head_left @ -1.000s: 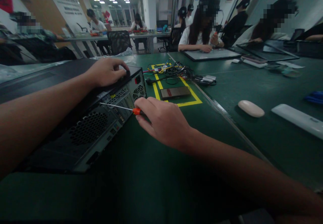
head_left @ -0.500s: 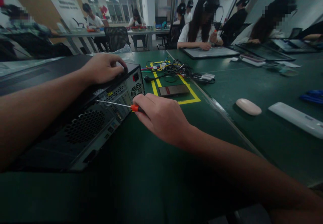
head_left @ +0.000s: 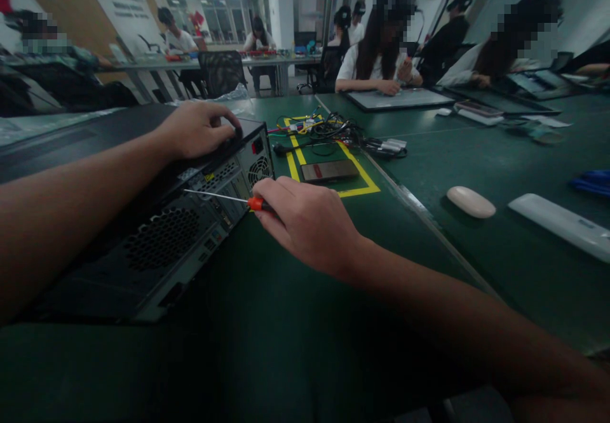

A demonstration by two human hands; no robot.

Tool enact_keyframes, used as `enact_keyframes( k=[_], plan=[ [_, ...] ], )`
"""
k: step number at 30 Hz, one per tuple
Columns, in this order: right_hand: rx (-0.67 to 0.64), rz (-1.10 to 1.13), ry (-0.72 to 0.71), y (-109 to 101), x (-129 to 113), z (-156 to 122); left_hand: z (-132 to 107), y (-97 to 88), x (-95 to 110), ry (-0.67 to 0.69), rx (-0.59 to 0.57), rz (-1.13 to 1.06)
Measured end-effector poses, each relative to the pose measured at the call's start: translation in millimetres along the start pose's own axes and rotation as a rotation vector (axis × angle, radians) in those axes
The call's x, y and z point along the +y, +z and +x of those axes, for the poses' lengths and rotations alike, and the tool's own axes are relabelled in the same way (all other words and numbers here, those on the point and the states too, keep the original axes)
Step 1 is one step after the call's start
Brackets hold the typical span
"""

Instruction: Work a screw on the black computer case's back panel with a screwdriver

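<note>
A black desktop computer case [head_left: 157, 245] lies on its side on the green table [head_left: 295, 321], its rear panel with fan grilles and ports facing me. My left hand [head_left: 197, 129] rests on the case's upper rear corner, fingers curled over the edge. My right hand [head_left: 305, 223] is closed round a screwdriver [head_left: 223, 198] with an orange handle. Its thin metal shaft points left, the tip against the rear panel near the top edge.
A yellow-taped rectangle holds a flat dark drive [head_left: 330, 170] and a tangle of cables [head_left: 328, 132]. A white mouse [head_left: 471, 202] and a white keyboard [head_left: 560, 225] lie to the right. Several people sit working at tables behind and to the right.
My right hand and the screwdriver have shifted slightly left and up along the rear panel. My left hand stays on the case corner.
</note>
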State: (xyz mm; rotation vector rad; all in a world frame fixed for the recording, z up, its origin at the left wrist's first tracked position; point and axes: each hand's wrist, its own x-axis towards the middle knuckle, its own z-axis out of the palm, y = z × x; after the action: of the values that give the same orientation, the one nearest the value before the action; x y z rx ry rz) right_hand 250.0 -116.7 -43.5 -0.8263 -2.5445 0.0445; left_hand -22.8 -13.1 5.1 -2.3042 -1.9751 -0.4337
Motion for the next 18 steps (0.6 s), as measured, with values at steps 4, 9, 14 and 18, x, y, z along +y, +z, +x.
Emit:
enact_keyframes(
  k=[4,9,14,18],
  plan=[
    [0.038,0.009,-0.019,0.4,1.7,-1.3,0.4,0.2,-0.4,-0.001,-0.001,0.013],
    [0.073,0.027,-0.027,1.4,2.2,-2.0,1.0,0.7,-1.1,0.001,-0.005,0.005],
    [0.038,0.047,0.022,3.2,-0.1,-0.7,1.9,1.7,-3.3,0.016,0.016,0.005],
    [0.038,0.089,-0.016,3.8,0.6,-1.5,1.5,0.9,-2.7,0.014,-0.002,-0.008]
  ],
)
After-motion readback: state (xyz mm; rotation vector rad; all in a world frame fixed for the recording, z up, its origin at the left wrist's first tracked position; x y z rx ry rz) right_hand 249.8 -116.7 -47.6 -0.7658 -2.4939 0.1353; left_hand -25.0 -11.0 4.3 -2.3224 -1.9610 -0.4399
